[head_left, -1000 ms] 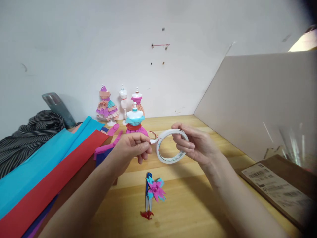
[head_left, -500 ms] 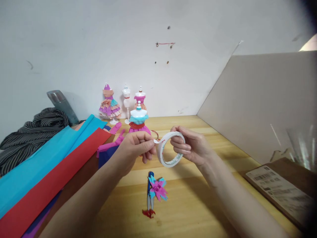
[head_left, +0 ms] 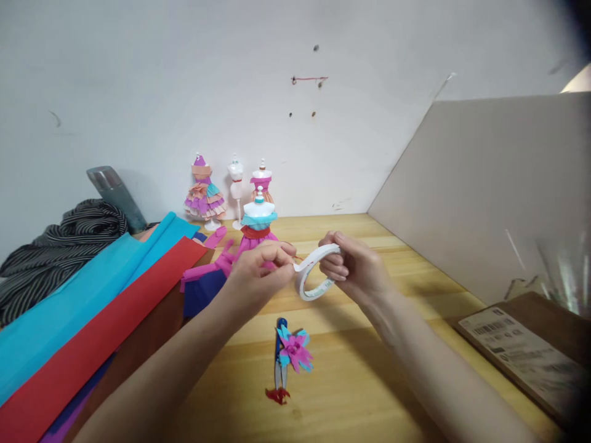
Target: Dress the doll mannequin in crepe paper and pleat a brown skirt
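Note:
A roll of white double-sided tape hangs above the table between my hands. My right hand is closed round the far right side of the ring. The loose end of the tape is pinched between the thumb and fingers of my left hand, a short strip bridging to the roll. Below the hands lie small blue-handled snips with a pink and blue paper flower against them. Dark red paper scraps sit at the blade tips. Behind my left hand stands a mini mannequin in blue, red and pink paper.
Several small mannequins, one in a ruffled paper dress, stand by the wall. Blue paper, red paper, striped cloth and a bottle fill the left. At right lies a labelled cardboard package.
The tape roll has tilted and turned in my right hand. My left hand has moved slightly right with the tape end, its fingers curled in more. The snips and flower stay put.

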### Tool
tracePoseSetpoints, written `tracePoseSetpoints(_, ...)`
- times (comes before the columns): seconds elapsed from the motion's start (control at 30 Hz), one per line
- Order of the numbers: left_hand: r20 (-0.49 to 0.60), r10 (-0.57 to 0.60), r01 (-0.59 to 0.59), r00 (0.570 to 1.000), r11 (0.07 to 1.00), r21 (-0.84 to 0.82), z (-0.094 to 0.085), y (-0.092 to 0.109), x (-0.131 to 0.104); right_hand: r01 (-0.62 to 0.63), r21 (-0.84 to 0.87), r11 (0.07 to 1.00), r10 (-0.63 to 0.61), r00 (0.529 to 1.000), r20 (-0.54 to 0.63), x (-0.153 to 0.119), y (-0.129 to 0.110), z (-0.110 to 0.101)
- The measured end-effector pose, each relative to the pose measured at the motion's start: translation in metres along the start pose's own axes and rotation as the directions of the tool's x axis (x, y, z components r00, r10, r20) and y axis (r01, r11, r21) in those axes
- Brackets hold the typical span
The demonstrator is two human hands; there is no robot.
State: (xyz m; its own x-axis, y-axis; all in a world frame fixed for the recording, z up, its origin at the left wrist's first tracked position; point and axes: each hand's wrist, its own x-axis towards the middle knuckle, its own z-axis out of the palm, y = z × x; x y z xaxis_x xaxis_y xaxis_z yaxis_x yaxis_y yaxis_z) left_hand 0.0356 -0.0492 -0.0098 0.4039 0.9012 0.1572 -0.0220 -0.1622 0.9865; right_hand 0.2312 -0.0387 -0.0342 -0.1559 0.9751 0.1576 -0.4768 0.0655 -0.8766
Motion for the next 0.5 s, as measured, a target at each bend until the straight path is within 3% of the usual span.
tracePoseSetpoints(0.23,0.229,-0.010,0.038,0.973,0.992,-0.122,0.010,-0.011,-0.004,0.183,0.038,0.982,-0.177,0.976,-0.125,0.000,0.014,0.010)
tracePoseSetpoints(0.4,0.100,0.163,-0.180,0.981,0.965,0.190,0.010,-0.013,-0.009,0.288,-0.092,0.953,-0.294,0.954,-0.062,0.002,0.015,0.008)
tracePoseSetpoints(0.5,0.133,0.264,-0.294,0.955,0.901,0.320,0.006,-0.010,-0.009,0.337,-0.310,0.889,-0.348,0.937,0.019,-0.001,0.004,0.002)
